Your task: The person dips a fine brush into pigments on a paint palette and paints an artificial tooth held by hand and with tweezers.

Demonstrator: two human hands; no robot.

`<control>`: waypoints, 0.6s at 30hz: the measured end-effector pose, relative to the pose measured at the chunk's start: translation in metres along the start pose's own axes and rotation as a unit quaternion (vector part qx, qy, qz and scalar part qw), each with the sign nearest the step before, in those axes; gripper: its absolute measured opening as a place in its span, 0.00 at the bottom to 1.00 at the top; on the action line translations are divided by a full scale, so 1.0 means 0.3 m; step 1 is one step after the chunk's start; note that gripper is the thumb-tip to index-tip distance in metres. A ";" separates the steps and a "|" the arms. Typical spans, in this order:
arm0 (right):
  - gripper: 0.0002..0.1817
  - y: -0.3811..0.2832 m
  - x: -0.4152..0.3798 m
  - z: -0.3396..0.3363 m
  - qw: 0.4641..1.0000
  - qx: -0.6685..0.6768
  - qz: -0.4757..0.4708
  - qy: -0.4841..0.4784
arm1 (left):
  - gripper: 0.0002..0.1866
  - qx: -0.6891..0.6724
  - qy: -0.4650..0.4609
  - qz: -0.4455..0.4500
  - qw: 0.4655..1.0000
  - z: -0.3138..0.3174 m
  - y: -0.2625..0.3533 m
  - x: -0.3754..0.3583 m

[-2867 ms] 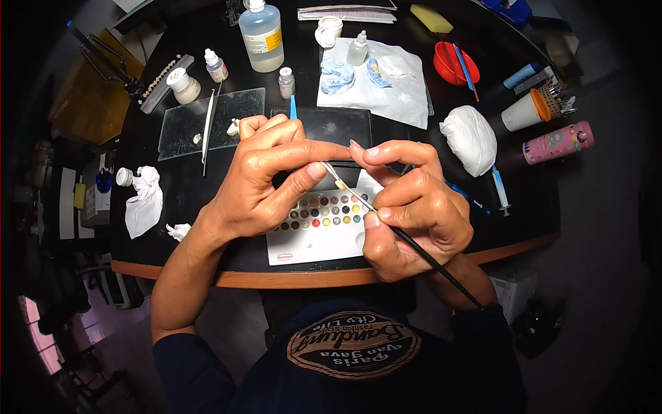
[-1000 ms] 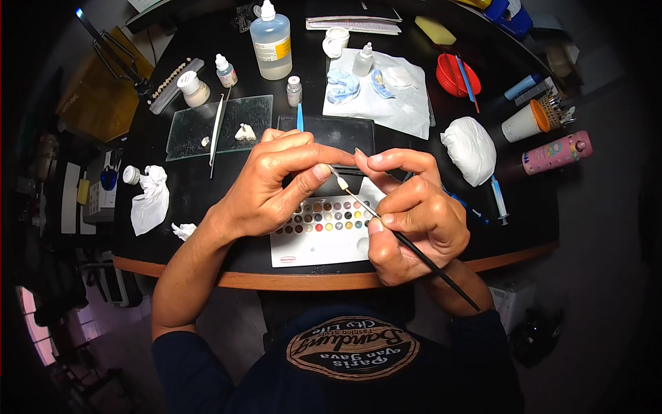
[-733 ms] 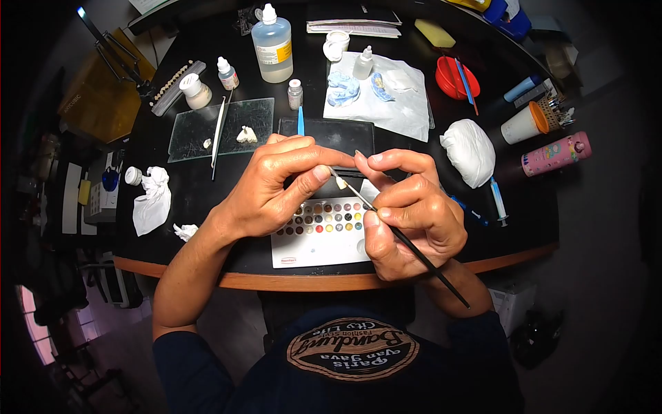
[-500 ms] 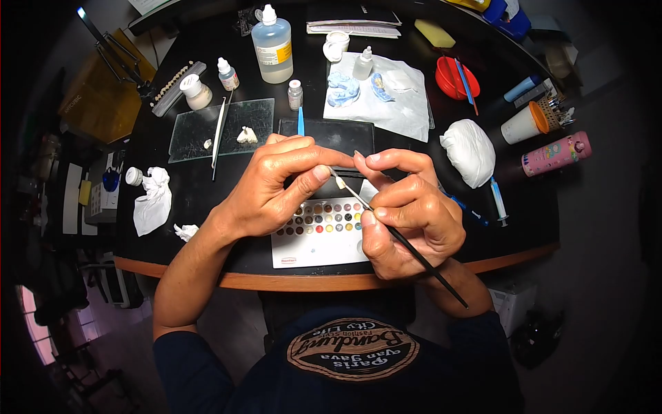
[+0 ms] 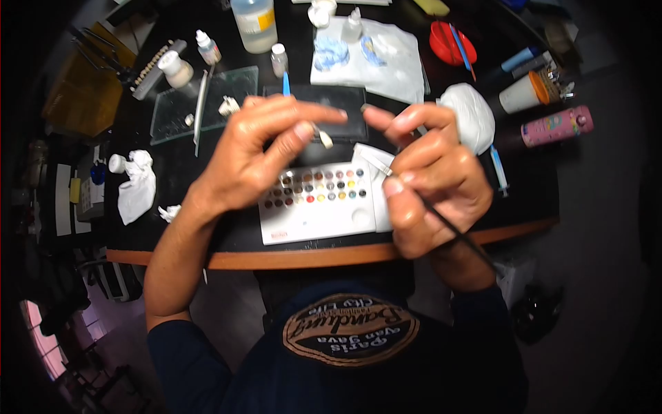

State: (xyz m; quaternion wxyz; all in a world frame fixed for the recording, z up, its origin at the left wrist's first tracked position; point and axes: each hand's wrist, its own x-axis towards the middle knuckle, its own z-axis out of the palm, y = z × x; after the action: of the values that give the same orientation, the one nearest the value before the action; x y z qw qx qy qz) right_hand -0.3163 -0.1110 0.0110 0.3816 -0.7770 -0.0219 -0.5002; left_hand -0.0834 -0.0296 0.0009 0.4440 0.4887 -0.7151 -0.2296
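Note:
Over the paint palette (image 5: 314,222), my left hand (image 5: 265,148) pinches a small cream tooth crown (image 5: 326,140) between thumb and curled fingers, its index finger stretched out to the right. What grips the crown's base is partly hidden. My right hand (image 5: 438,176) holds a fine brush (image 5: 452,231) with a dark handle, its light tip directed up and left, apart from the crown. Below both hands, the white palette shows rows of small coloured paint wells. A white sheet or pad (image 5: 381,196) lies at its right, partly covered by my right hand.
A glass slab (image 5: 169,114) with a metal instrument (image 5: 201,110) lies at the left. Behind stand a large bottle (image 5: 255,31) and small bottles. At the right are a red bowl (image 5: 452,45), a white bag-like bundle (image 5: 472,114), a syringe (image 5: 499,171) and a pink flask (image 5: 557,127).
My right hand has drawn the brush away from the crown, to the right. My left hand still holds the crown. The view has shifted, so the table items appear higher.

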 end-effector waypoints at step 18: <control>0.08 -0.073 -0.305 0.000 0.955 -0.100 0.278 0.004 | 0.17 0.070 0.095 -0.041 0.992 0.021 -0.030 -0.020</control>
State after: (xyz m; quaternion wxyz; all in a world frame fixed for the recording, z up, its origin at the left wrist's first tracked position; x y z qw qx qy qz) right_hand -0.3711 -0.0635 -0.0491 0.4260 -0.7847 0.2464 -0.3770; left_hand -0.0835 -0.0288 -0.0116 0.4650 0.5672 -0.6632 -0.1492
